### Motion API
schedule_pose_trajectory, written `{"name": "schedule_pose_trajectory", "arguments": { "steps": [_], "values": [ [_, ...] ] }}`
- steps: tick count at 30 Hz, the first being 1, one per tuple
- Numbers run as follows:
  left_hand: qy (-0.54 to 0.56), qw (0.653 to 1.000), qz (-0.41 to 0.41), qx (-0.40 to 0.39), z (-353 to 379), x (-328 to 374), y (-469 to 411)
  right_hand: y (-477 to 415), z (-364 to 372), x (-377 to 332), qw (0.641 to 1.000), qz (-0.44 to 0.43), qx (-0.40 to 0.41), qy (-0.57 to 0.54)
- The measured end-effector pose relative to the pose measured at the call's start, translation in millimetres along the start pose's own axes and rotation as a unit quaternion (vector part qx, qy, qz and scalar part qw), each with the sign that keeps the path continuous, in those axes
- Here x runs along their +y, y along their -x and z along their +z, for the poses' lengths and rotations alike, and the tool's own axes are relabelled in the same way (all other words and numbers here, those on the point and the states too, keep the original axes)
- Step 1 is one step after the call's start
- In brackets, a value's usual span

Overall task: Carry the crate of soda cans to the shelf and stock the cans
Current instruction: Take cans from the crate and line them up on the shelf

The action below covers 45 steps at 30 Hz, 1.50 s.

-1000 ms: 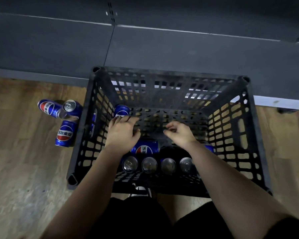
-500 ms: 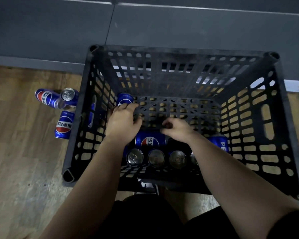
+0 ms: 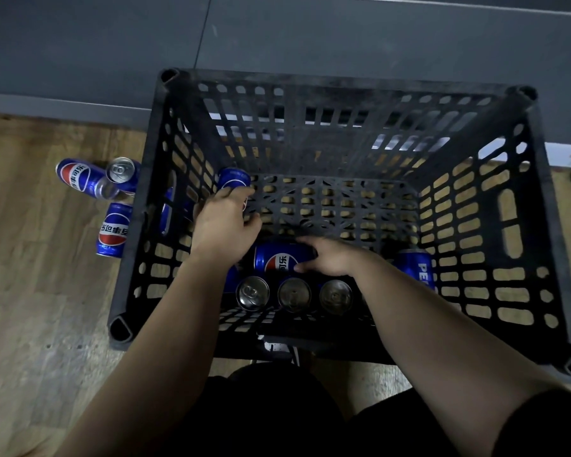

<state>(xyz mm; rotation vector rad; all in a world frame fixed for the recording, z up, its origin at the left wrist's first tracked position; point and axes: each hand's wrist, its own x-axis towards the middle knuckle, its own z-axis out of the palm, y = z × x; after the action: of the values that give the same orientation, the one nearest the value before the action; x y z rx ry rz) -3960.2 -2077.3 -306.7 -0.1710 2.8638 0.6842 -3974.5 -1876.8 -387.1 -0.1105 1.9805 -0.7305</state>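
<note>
Dim, flat indoor light. The black crate interior sits in deep shadow; can tops catch faint glints. Wide-angle bending curves the edges, and the right hand is slightly motion-blurred.

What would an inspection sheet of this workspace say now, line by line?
Surface: wooden plank floor, under the black perforated plastic crate.
Job's things: in crate, lying blue soda can, three upright silver-topped cans, one blue can at right, one rear-left blue can.
Clutter: three blue cans on floor, left of crate.
Hands: left hand over rear-left can, grip unclear; right hand grips lying can.
Cables: nothing seen.
Surroundings: dark grey panels behind crate.
</note>
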Motion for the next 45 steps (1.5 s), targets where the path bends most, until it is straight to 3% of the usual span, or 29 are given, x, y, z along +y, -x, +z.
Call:
{"name": "schedule_pose_trajectory", "arguments": {
  "steps": [12, 32, 45],
  "values": [
    [-0.006, 1.000, 0.013, -0.013, 2.4, 0.0, -0.6, -10.8, 5.3, -3.6, 0.995, 0.000, 0.017, 0.101],
    [0.002, 1.000, 0.001, -0.017, 3.2, 0.6, 2.0, -0.3, -4.9, -1.1, 0.995, 0.047, 0.015, -0.092],
    [-0.029, 0.999, -0.001, -0.025, -10.8, 5.1, 5.8, 20.1, -18.7, -7.7, 0.977, 0.029, 0.161, -0.136]
  ]
}}
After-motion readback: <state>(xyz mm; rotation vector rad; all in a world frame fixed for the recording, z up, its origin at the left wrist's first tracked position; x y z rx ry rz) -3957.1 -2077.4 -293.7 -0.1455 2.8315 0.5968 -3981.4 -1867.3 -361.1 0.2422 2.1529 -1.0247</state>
